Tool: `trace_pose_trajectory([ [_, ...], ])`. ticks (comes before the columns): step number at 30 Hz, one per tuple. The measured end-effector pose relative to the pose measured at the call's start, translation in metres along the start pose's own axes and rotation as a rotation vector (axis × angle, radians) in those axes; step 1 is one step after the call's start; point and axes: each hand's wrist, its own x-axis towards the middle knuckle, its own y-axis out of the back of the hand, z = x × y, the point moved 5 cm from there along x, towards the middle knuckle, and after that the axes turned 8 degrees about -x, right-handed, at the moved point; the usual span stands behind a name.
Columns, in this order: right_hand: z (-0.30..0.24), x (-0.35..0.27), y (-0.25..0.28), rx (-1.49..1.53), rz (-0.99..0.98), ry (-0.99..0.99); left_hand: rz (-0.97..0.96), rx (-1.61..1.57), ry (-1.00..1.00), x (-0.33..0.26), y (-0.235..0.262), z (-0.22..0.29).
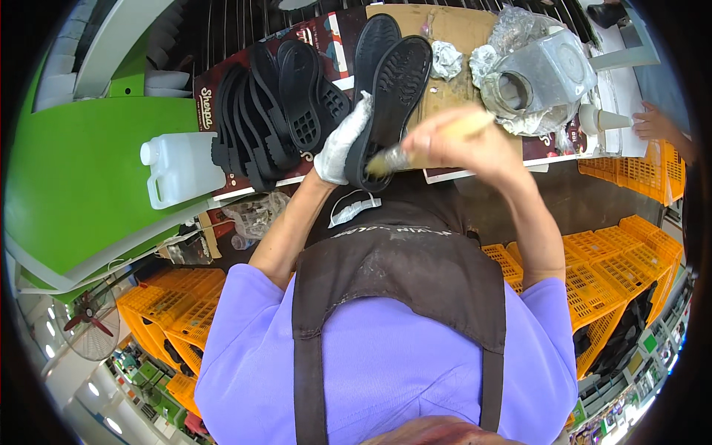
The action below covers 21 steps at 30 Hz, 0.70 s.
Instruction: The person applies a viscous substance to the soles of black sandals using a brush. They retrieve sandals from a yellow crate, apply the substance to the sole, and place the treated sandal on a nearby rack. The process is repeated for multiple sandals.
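Purple shirt (386,356) under brown apron (400,274) | black sole (389,96) upright, long axis running away over tabletop (445,30), left hand (343,141) fingers closed round its edge | right hand (460,141) fingers closed on brush (393,158), bristles touching sole's lower end

The shoe sole (389,96) is black with a gridded tread, as are the stacked soles (271,104) beside it; the left hand (343,141) wears a white glove. The brush (437,141) has a pale tan handle and light bristles (blurred). White jug (180,169), bright green panel (81,170), orange latticed crates (615,259), lilac shirt (386,363), dark brown apron (400,274), dull grey tin (545,74)
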Motion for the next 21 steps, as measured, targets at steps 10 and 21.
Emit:
trace_pose_trajectory([
  [10, -0.024, 0.013, 0.040, -0.864, 0.567, 0.622, -0.133, -0.074, 0.098, -0.009, -0.014, -0.001],
  [21, -0.036, -0.025, -0.015, -0.489, -0.078, 0.693, -0.209, -0.390, 0.113, 0.004, -0.015, 0.000],
])
